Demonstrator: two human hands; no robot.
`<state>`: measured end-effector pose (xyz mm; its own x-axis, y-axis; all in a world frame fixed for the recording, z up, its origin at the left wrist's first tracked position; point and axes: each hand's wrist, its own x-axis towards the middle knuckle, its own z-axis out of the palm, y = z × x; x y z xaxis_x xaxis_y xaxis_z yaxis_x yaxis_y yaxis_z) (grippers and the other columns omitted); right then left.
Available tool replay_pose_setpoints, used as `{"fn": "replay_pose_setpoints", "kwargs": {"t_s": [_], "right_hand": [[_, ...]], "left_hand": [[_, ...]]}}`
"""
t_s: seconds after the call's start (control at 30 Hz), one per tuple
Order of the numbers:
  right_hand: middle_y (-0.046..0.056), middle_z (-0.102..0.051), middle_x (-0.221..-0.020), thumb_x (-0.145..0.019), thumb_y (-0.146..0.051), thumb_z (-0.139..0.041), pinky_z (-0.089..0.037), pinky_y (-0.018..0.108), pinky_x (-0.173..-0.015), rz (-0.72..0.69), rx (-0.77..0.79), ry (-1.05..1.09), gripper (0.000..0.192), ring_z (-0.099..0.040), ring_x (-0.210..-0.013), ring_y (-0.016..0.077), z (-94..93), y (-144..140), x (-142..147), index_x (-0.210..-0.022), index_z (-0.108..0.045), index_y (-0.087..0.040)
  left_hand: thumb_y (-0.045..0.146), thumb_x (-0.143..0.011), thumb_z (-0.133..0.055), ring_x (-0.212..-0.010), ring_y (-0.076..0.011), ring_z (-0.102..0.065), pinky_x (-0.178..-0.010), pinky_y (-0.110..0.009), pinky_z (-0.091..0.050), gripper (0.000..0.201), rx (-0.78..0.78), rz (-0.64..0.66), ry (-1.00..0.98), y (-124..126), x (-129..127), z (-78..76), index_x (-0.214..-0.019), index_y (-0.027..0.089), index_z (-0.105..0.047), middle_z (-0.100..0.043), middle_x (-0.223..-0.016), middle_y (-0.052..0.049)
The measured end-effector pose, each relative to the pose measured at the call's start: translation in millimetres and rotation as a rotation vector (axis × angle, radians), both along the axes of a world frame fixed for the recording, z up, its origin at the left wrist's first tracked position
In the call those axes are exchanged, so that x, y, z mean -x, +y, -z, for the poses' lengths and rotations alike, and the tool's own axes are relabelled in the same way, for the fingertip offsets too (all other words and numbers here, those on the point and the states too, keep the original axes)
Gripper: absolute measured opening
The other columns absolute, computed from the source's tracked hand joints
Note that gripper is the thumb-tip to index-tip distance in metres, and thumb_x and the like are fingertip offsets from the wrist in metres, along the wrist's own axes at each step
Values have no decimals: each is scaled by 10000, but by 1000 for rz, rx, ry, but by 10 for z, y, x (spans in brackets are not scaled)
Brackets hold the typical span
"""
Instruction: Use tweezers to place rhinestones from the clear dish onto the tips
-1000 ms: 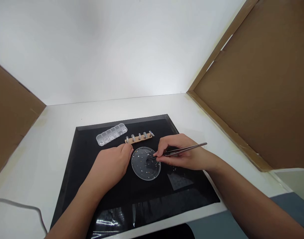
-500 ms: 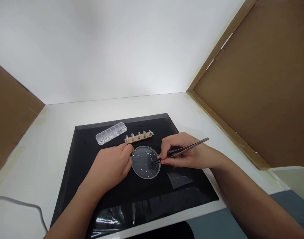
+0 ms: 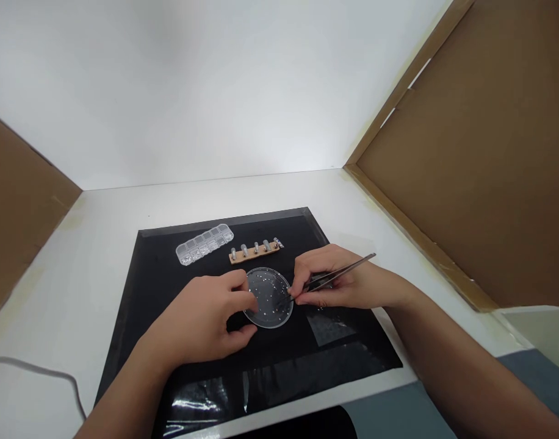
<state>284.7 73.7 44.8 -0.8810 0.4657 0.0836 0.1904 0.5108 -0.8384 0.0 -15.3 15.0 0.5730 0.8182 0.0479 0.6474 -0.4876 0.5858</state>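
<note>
A round clear dish scattered with tiny bright specks rests on the black mat. My left hand is at the dish's left side with thumb and fingers apart. Its fingertips reach over the left rim; whether they press on it I cannot tell. Metal tweezers are pinched in my right hand, at the dish's right edge. Their dark tips point down-left over the specks, and anything between them is too small to make out.
Behind the dish lies a wooden strip bearing several nail-shaped pieces. A clear compartment box with glittery bits is at the back left. A translucent sheet lies right of the dish. A grey cable runs at the left.
My left hand has opened from a closed shape at the rim, its fingers now spread over the dish's left part. The specks appear in a different pattern. My right hand and tweezers shifted slightly left.
</note>
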Motion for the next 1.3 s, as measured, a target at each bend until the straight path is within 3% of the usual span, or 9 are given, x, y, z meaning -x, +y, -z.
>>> {"fn": "replay_pose_setpoints", "kwargs": {"t_s": [0.13, 0.33, 0.53, 0.8, 0.93, 1.3], "right_hand": [[55, -773, -881, -963, -296, -799, -564, 224, -665, 23, -24, 4, 146, -718, -760, 131, -11, 25, -32, -988, -797, -152], [53, -772, -876, -959, -308, -803, -560, 224, -659, 41, -26, 1, 154, -715, -758, 132, -4, 33, -43, -976, -793, -156], [54, -775, -894, -969, -307, -791, -578, 236, -682, 42, -20, 13, 145, -731, -781, 141, 22, 21, -10, -991, -791, -164], [52, -789, -899, -972, -269, -789, -575, 225, -674, 73, -75, 91, 111, -741, -774, 136, 34, 3, 8, -1023, -790, -170], [51, -789, -887, -979, -281, -786, -571, 234, -675, 57, -118, 103, 111, -734, -761, 138, 37, -30, 42, -1019, -792, -177], [91, -813, -946, -994, -264, -770, -630, 271, -779, -30, -73, 126, 103, -776, -868, 172, 83, -57, 83, -1015, -805, -170]], "left_hand": [[233, -886, -789, -702, -101, -605, -639, -254, -440, 189, 11, 57, -24, -5, -15, 55, -1045, 332, -813, -666, -958, 35], [152, -952, -671, -694, -98, -602, -627, -243, -427, 201, -18, 102, 12, 11, -38, 78, -967, 295, -811, -650, -903, 27], [117, -912, -615, -681, -112, -596, -619, -257, -421, 178, -35, -6, 134, 40, -8, 65, -901, 243, -739, -654, -910, 21], [174, -998, -512, -696, -149, -609, -565, -287, -355, 175, -145, -77, 300, 79, 11, 69, -937, 219, -670, -631, -957, -11], [231, -983, -585, -737, -163, -658, -599, -297, -426, 141, -102, -95, 261, 63, 19, 46, -1046, 244, -711, -669, -1056, -14], [342, -925, -753, -785, -177, -699, -626, -299, -464, 134, -105, -77, 256, 60, 35, 32, -1022, 251, -740, -711, -1038, 2]]}}
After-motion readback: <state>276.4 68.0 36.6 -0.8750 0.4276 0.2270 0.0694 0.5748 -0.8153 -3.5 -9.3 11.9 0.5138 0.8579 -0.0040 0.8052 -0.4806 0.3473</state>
